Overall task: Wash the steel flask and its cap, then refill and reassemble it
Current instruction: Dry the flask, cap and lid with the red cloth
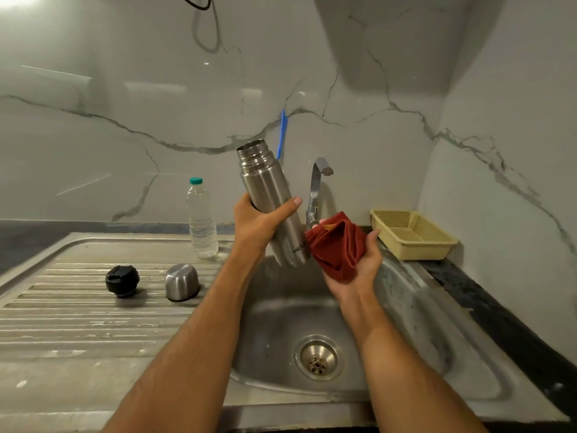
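My left hand [259, 225] grips the uncapped steel flask [268, 189] around its middle, holding it tilted with the mouth up and to the left, above the sink basin [281, 323]. My right hand [359, 264] holds a bunched red cloth [335, 245] pressed against the flask's lower right side. On the ribbed drainboard [78, 314] to the left stand the black inner stopper [122, 281] and the steel cup cap [182, 281], mouth down.
A clear plastic water bottle [201, 218] with a teal lid stands at the back of the drainboard. The tap [318, 185] rises behind the flask. A yellow plastic basket [412, 234] sits on the dark counter at right. The drain [318, 357] lies below.
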